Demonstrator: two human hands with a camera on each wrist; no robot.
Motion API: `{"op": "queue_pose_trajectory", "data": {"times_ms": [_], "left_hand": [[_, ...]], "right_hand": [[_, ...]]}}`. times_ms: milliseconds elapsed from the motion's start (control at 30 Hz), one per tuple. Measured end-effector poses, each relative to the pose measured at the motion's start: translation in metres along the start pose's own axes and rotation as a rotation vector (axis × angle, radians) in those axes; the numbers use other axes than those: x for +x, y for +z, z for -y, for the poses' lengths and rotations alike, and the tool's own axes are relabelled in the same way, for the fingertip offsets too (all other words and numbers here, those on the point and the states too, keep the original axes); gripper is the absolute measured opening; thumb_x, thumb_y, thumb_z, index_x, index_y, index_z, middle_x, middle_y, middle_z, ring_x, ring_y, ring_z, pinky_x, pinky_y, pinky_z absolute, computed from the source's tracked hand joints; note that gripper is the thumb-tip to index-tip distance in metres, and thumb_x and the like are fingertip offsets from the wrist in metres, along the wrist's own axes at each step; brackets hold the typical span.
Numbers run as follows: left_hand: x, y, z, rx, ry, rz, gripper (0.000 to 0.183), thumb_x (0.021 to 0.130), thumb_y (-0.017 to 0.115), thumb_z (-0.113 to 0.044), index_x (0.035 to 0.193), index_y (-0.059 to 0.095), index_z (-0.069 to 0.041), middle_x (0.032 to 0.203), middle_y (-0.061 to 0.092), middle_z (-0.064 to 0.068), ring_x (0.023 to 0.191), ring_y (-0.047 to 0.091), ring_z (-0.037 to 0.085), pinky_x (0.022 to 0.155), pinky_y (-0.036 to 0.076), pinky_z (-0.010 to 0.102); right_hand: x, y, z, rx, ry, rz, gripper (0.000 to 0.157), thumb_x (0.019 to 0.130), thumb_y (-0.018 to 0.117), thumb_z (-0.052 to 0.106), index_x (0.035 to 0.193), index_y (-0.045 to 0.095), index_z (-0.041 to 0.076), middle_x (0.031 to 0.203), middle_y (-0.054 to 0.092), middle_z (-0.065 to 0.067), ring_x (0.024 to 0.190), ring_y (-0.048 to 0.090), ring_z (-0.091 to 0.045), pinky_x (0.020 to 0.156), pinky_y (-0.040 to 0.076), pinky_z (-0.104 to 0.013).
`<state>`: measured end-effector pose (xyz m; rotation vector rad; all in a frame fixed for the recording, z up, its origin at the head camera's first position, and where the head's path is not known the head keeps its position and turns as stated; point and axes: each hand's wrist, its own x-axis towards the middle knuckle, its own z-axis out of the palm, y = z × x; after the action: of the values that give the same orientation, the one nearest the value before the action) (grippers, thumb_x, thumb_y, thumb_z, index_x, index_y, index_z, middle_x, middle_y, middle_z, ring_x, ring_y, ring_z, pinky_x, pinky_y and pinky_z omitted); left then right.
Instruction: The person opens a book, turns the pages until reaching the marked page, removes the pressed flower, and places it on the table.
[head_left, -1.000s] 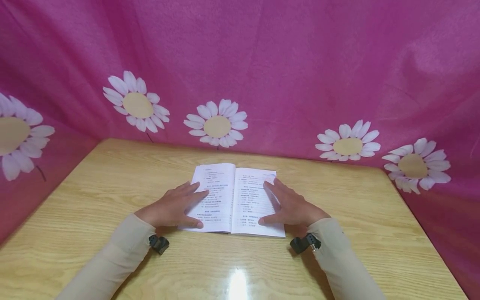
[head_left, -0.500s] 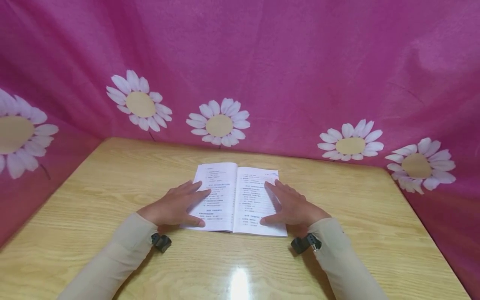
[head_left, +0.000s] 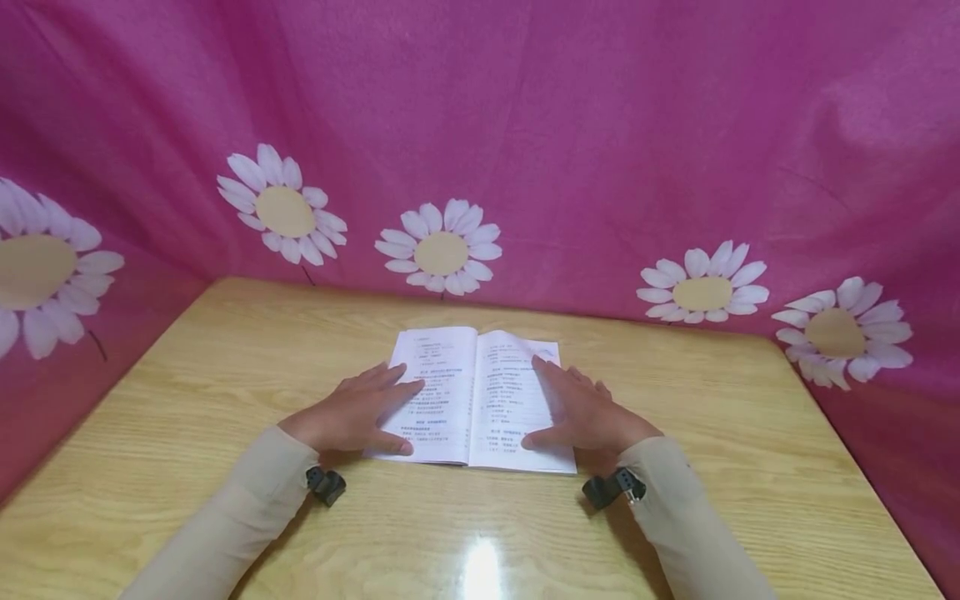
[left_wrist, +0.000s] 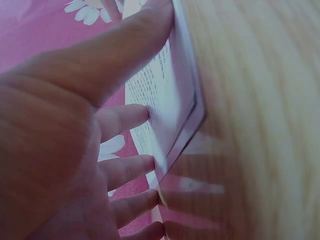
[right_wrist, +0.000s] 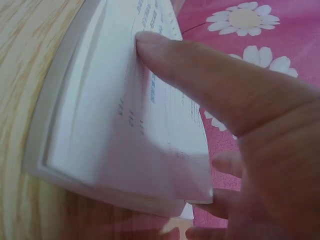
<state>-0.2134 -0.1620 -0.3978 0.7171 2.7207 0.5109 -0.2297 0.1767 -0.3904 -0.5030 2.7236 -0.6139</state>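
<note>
Open book, lower centre of head view, on bench, btwn person's 2 hands. L hand: fingers spread, fairly straight, over left pg's outer part. R hand: also spread, thumb over right pg, other fingers by outer edge.

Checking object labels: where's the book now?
Head view: the open book lies on the table, just below centre, left hand at its left page, right hand at its right.
</note>
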Motion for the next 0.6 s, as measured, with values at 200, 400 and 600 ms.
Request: {"op": "queue_pose_trajectory", "data": {"times_ms": [200,400,600], "left_hand": [[-0.001,0.000,0.001,0.003,0.011,0.019,0.094,0.077,0.073,-0.057,0.152,0.032,-0.019,0.159,0.017,0.015,0.145,0.008,0.042,0.112,0.012,0.062],[0.002,-0.006,0.000,0.018,0.003,-0.001,0.093,0.076,0.074,-0.054,0.152,0.032,-0.021,0.159,0.017,0.014,0.145,0.008,0.041,0.112,0.012,0.062],[-0.002,-0.004,-0.002,-0.015,0.001,0.018,0.093,0.076,0.075,-0.052,0.152,0.032,-0.020,0.159,0.017,0.014,0.145,0.007,0.041,0.113,0.010,0.060]], "right_hand": [[0.001,-0.003,0.002,0.028,-0.034,-0.015,0.119,0.067,0.081,0.055,0.156,0.011,0.020,0.159,0.021,-0.005,0.143,0.021,-0.034,0.109,0.008,-0.066],[0.001,-0.013,0.005,0.173,-0.109,-0.073,0.117,0.069,0.082,0.053,0.156,0.008,0.026,0.160,0.019,0.001,0.141,0.027,-0.027,0.111,0.019,-0.061],[-0.005,-0.015,0.008,0.378,-0.095,-0.126,0.094,0.084,0.064,0.060,0.155,0.010,0.033,0.154,0.032,-0.001,0.137,0.035,-0.029,0.109,0.026,-0.060]]}}
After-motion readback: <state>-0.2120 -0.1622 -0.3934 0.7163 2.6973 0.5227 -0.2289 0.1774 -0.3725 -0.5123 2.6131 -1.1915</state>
